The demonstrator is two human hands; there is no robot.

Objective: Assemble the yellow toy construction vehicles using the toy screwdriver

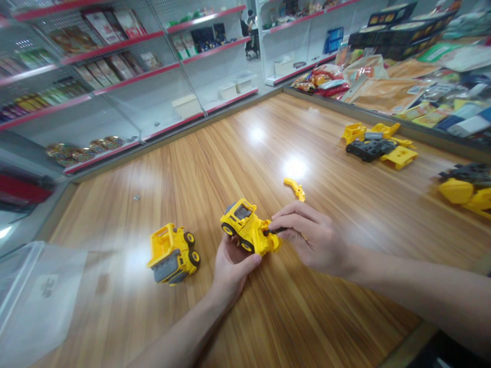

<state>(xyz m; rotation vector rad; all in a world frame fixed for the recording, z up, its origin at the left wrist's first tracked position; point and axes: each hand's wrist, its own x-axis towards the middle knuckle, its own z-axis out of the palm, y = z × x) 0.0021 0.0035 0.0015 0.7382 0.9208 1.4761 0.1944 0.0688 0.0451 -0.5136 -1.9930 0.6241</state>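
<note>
Currently, I hold the toy truck (249,229) over the counter (184,174): left hand (231,268) pinching its body from seven o'clock, right hand (316,236) pinching a dark tool (279,230) at three o'clock. I judge the truck light, stiff and slightly slippery; grip beside the wheels (247,246).

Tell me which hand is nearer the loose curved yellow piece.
Right. The curved yellow piece lies just beyond the right hand; the left hand is farther away, to the piece's left and nearer the camera, holding a yellow toy vehicle.
</note>
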